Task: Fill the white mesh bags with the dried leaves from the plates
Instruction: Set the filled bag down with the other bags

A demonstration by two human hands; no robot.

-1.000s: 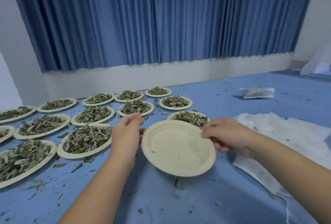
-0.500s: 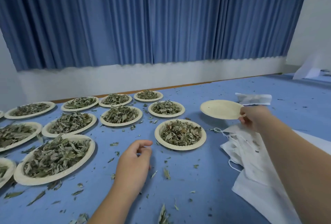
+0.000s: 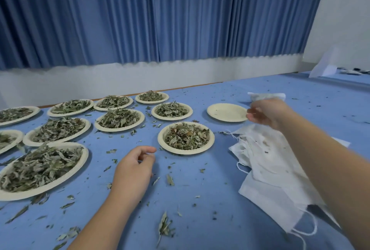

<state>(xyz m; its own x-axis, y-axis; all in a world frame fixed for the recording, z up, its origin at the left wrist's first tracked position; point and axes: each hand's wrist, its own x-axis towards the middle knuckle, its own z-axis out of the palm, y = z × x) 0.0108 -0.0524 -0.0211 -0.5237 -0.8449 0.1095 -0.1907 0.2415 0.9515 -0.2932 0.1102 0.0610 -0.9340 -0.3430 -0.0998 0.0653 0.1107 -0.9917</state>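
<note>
Many round beige paper plates point(image 3: 186, 150) heaped with dried grey-green leaves point(image 3: 186, 137) cover the left of the blue table point(image 3: 200, 199) (loose leaf scraps lie scattered between them). One empty beige paper plate point(image 3: 227, 112) sits flat further right. The right hand point(image 3: 266, 112) has its fingertips at that plate's rim; whether they pinch or merely touch it I cannot tell. The left hand point(image 3: 133, 171), near the closest full plate, holds nothing, fingers loosely curled. Flat white mesh bags point(image 3: 272, 179) lie piled under the right forearm.
</note>
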